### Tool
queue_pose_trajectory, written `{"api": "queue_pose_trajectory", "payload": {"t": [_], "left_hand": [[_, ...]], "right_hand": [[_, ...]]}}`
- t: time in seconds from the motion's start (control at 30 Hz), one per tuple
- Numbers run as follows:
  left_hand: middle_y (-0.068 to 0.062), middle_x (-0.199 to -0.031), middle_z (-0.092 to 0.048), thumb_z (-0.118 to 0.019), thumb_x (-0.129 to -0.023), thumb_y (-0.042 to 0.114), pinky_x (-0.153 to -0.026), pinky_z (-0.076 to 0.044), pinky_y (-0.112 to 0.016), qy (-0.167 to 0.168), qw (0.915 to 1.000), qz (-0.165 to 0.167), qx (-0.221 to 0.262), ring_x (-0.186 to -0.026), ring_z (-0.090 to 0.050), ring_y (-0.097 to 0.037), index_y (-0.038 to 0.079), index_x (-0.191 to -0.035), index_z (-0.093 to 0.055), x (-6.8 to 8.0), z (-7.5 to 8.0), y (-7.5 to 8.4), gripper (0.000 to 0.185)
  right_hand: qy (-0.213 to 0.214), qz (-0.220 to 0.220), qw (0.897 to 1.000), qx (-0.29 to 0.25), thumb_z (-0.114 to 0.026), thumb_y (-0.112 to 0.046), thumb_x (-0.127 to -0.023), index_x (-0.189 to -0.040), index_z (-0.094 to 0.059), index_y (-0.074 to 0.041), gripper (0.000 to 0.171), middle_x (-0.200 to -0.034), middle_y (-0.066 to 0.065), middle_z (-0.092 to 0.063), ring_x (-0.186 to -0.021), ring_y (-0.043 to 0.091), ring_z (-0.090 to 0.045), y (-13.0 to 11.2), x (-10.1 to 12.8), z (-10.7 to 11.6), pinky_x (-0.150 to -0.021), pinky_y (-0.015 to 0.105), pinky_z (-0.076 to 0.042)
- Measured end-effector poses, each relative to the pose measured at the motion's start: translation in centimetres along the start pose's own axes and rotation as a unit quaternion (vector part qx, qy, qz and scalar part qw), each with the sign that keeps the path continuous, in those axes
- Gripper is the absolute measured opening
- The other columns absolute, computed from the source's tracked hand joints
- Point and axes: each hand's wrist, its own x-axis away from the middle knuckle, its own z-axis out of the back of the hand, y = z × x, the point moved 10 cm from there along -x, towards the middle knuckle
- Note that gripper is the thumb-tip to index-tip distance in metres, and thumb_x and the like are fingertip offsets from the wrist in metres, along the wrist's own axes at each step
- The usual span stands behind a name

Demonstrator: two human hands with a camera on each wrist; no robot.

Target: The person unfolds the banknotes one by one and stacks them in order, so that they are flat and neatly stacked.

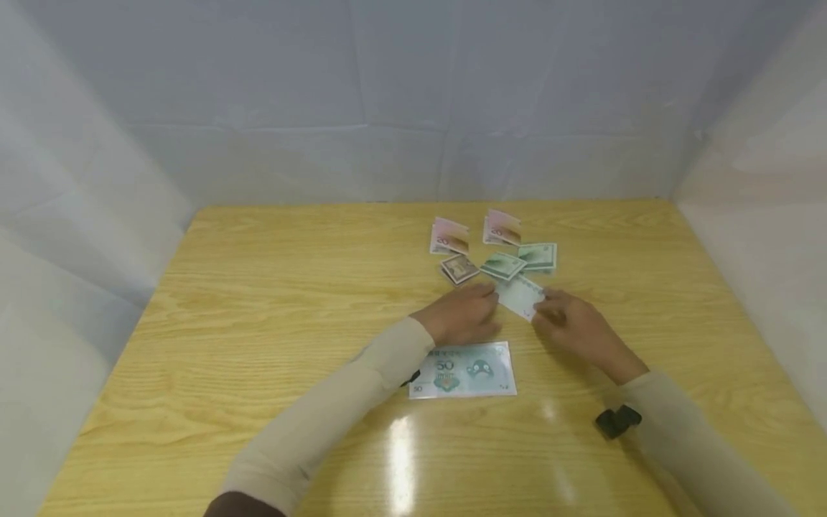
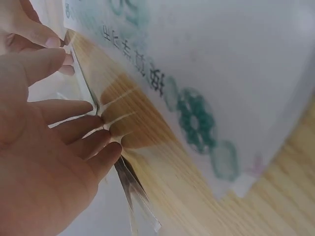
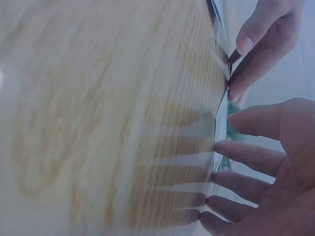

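A small pale banknote (image 1: 519, 296) lies slantwise between my hands in the head view. My left hand (image 1: 464, 316) pinches its left end, the fingertips near its upper left corner. At the other end, my right hand (image 1: 578, 329) holds the right edge between thumb and fingers. Both wrist views show fingertips (image 2: 114, 150) low against the shiny tabletop, reflected in it. A flat green 50 banknote (image 1: 474, 370) lies just in front of my left hand, partly covered by it; it looms large in the left wrist view.
Behind the hands lie two folded pink banknotes (image 1: 450, 235), a folded brown banknote (image 1: 460, 268) and two folded green banknotes (image 1: 538, 255). The wooden table (image 1: 278, 287) ends at a white cloth backdrop (image 1: 400, 158). Each wrist carries a dark strap.
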Motion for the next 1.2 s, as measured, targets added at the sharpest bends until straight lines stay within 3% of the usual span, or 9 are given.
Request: {"api": "queue_pose_trajectory", "payload": {"t": [0.1, 0.2, 0.33, 0.5, 0.67, 0.8, 0.9, 0.97, 1.2], "left_hand": [[-0.018, -0.163, -0.028, -0.049, -0.107, 0.035, -0.125, -0.02, -0.034, -0.012, 0.9994, 0.005, 0.032, -0.151, -0.027, -0.029, 0.0, -0.149, -0.043, 0.6, -0.3, -0.3, 0.055], [-0.02, -0.158, -0.037, -0.05, -0.107, 0.032, -0.121, -0.032, -0.034, -0.007, 0.9975, -0.01, 0.07, -0.143, -0.041, -0.028, -0.001, -0.148, -0.045, 1.0, -0.2, -0.4, 0.052], [-0.013, -0.126, -0.061, -0.053, -0.106, 0.027, -0.096, -0.053, -0.027, 0.005, 0.9907, -0.032, 0.132, -0.106, -0.062, -0.019, 0.0, -0.138, -0.053, 1.7, 0.0, -0.4, 0.041], [-0.002, -0.097, -0.06, -0.053, -0.106, 0.025, -0.075, -0.054, -0.023, 0.001, 0.9787, -0.034, 0.202, -0.08, -0.059, -0.012, 0.003, -0.13, -0.056, 2.5, -0.1, -0.8, 0.033], [-0.005, -0.103, -0.064, -0.051, -0.107, 0.027, -0.084, -0.055, -0.025, -0.008, 0.9676, -0.017, 0.252, -0.083, -0.063, -0.012, 0.001, -0.14, -0.052, 3.4, -0.3, -1.4, 0.042], [-0.018, -0.141, -0.057, -0.048, -0.108, 0.031, -0.105, -0.05, -0.032, -0.017, 0.9571, 0.017, 0.289, -0.11, -0.065, -0.02, -0.002, -0.149, -0.043, 4.2, -0.7, -2.2, 0.053], [-0.019, -0.157, -0.039, -0.048, -0.108, 0.031, -0.117, -0.038, -0.038, -0.016, 0.9451, 0.037, 0.324, -0.134, -0.052, -0.027, -0.002, -0.152, -0.038, 4.6, -0.9, -2.8, 0.056], [-0.018, -0.157, -0.04, -0.049, -0.108, 0.03, -0.119, -0.035, -0.039, -0.008, 0.9387, 0.045, 0.342, -0.141, -0.044, -0.028, -0.002, -0.152, -0.039, 4.8, -0.8, -3.1, 0.055], [-0.019, -0.142, -0.057, -0.054, -0.105, 0.018, -0.109, -0.048, -0.039, 0.067, 0.8867, 0.089, 0.449, -0.128, -0.057, -0.028, -0.003, -0.144, -0.05, 5.6, -0.2, -4.8, 0.044]], "right_hand": [[-0.006, -0.001, 1.0, -0.004, -0.061, -0.017, -0.101, -0.126, -0.065, 0.006, 0.034, -0.152, 0.031, -0.04, -0.141, 0.054, -0.032, -0.1, 0.1, -0.3, -0.117, 0.067, -0.025], [-0.012, 0.001, 1.0, -0.013, -0.061, -0.016, -0.101, -0.126, -0.065, 0.006, 0.033, -0.152, 0.03, -0.041, -0.142, 0.053, -0.032, -0.4, 0.1, -0.7, -0.117, 0.067, -0.023], [-0.015, 0.015, 1.0, -0.018, -0.061, -0.012, -0.1, -0.123, -0.066, 0.008, 0.031, -0.149, 0.032, -0.044, -0.141, 0.051, -0.034, -1.0, -0.1, -1.1, -0.118, 0.065, -0.024], [-0.01, 0.052, 0.999, -0.003, -0.062, -0.007, -0.099, -0.119, -0.067, 0.009, 0.027, -0.143, 0.033, -0.049, -0.138, 0.05, -0.04, -2.2, -0.2, -1.4, -0.117, 0.064, -0.028], [-0.009, 0.08, 0.997, 0.004, -0.062, -0.004, -0.098, -0.118, -0.068, 0.01, 0.024, -0.141, 0.032, -0.052, -0.135, 0.049, -0.045, -3.2, -0.2, -1.7, -0.115, 0.063, -0.033], [-0.012, 0.105, 0.994, 0.004, -0.062, -0.003, -0.098, -0.117, -0.068, 0.011, 0.024, -0.139, 0.033, -0.053, -0.132, 0.05, -0.048, -3.9, -0.3, -2.0, -0.112, 0.063, -0.037], [-0.018, 0.119, 0.993, 0.003, -0.061, -0.003, -0.099, -0.117, -0.067, 0.013, 0.025, -0.137, 0.033, -0.055, -0.131, 0.05, -0.048, -4.5, -0.4, -2.3, -0.111, 0.063, -0.038], [-0.021, 0.123, 0.992, 0.0, -0.06, -0.002, -0.098, -0.117, -0.067, 0.013, 0.025, -0.136, 0.033, -0.056, -0.131, 0.05, -0.048, -4.7, -0.5, -2.4, -0.111, 0.064, -0.038], [-0.016, 0.148, 0.989, -0.002, -0.06, 0.003, -0.096, -0.114, -0.069, 0.013, 0.022, -0.129, 0.033, -0.061, -0.13, 0.051, -0.049, -5.5, -1.0, -3.0, -0.111, 0.063, -0.039]]}}
